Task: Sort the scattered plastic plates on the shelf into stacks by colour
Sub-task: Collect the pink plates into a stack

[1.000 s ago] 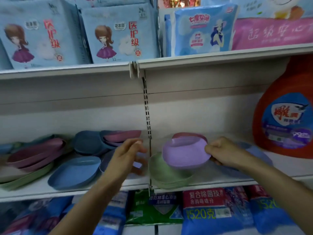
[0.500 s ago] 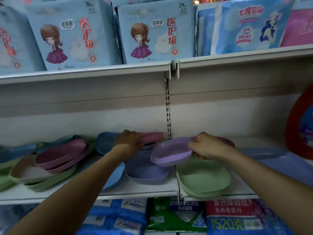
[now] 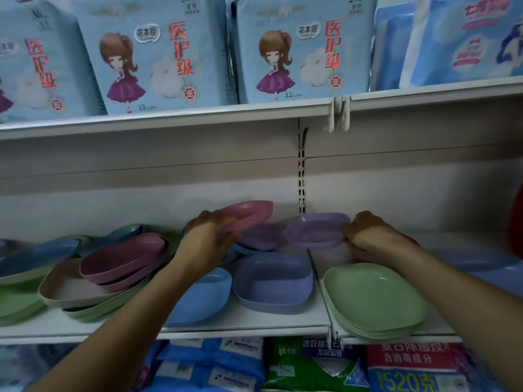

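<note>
My left hand (image 3: 208,236) grips a pink plate (image 3: 249,215) by its left rim, lifted and tilted above the shelf's back. My right hand (image 3: 368,236) holds a lilac plate (image 3: 315,232) by its right edge, raised above the shelf. Under them lies another lilac plate (image 3: 261,236) at the back, and a purple-blue plate (image 3: 273,281) in front. A stack of green plates (image 3: 373,298) sits front right. A light blue plate (image 3: 202,298) lies under my left forearm. Pink plates (image 3: 124,258) rest on a beige plate (image 3: 66,292) and green ones at left.
The white shelf (image 3: 254,323) has an upper shelf of blue packets (image 3: 158,52) close above. Blue plates (image 3: 39,256) lie at far left, another blue plate (image 3: 478,260) at right. A red bottle (image 3: 516,219) stands at the right edge. Packaged goods (image 3: 308,363) fill the shelf below.
My left hand has taken hold of the pink plate at the back and lifted it. My right hand has carried the lilac plate leftward; the view has shifted left.
</note>
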